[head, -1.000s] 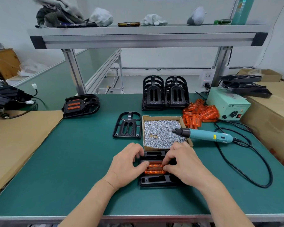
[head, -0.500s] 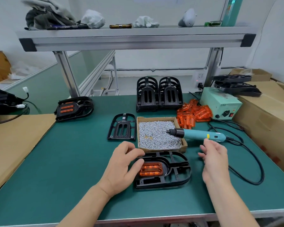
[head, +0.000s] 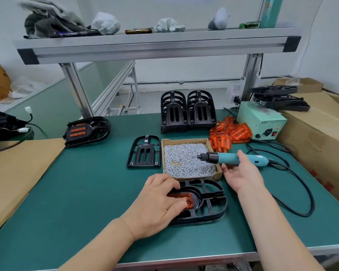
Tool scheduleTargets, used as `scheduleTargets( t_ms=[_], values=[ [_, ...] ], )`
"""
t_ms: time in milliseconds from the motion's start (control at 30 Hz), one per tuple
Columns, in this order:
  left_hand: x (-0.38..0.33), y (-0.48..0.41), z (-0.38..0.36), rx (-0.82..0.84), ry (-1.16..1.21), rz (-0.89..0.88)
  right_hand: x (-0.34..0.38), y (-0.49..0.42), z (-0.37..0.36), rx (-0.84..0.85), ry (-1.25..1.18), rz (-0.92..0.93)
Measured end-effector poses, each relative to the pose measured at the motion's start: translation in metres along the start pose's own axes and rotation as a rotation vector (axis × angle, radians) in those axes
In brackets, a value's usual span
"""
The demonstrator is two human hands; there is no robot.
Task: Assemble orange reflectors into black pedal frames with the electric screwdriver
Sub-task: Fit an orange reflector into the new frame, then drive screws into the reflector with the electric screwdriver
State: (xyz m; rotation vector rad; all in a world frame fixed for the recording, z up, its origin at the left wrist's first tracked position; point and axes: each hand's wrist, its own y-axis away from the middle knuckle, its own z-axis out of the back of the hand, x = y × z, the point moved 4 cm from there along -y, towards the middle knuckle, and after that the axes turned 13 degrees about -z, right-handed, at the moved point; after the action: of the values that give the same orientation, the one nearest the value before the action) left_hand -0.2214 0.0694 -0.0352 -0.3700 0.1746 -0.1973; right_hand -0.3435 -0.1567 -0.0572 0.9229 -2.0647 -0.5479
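Centre front of worktop [head: 86, 192]: frame [head: 198, 201] lies flat, reflector [head: 188, 202] seated in its left end. Left hand [head: 157, 206]: grip spread, fingers flat on the reflector, pressing down. Right hand [head: 241, 173]: grip closed round the screwdriver [head: 227, 159], thumb on top of the barrel; tool roughly level, bit over the screw box [head: 184, 163]. Spare frame [head: 144, 151] just left of the box. Loose reflectors [head: 229, 133] heaped toward the back right corner.

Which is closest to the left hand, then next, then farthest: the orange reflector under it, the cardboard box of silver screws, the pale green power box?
1. Orange reflector, under the left hand's fingers.
2. Cardboard box of silver screws, just behind.
3. Pale green power box, back right.
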Motion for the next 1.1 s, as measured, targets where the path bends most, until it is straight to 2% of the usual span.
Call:
scheduleTargets(
  t_ms=[100,200,333,400,500,633,700,1100],
  values=[
    [-0.001,-0.007,0.005,0.056,-0.012,-0.019,-0.005,-0.004,0.003,-0.003,-0.025,0.061],
    [0.004,-0.017,0.012,0.040,0.055,-0.025,-0.006,-0.002,0.001,0.027,-0.086,0.098],
    [0.026,-0.036,0.022,-0.107,0.162,0.092,-0.007,0.004,-0.001,0.092,-0.128,0.118],
    [0.045,-0.052,0.025,-0.107,0.144,0.182,-0.005,0.008,-0.002,0.146,-0.120,0.141],
    [0.068,-0.078,0.022,0.123,-0.048,0.228,-0.002,0.010,-0.006,0.261,-0.058,0.145],
    [0.077,-0.099,0.007,0.384,-0.049,0.209,-0.004,0.010,-0.010,0.391,-0.075,0.075],
    [0.076,-0.102,-0.003,0.451,-0.053,0.215,-0.005,0.011,-0.011,0.411,-0.112,0.058],
    [0.071,-0.089,-0.004,0.090,0.029,0.261,-0.003,0.005,-0.006,0.378,-0.093,0.120]
  ],
)
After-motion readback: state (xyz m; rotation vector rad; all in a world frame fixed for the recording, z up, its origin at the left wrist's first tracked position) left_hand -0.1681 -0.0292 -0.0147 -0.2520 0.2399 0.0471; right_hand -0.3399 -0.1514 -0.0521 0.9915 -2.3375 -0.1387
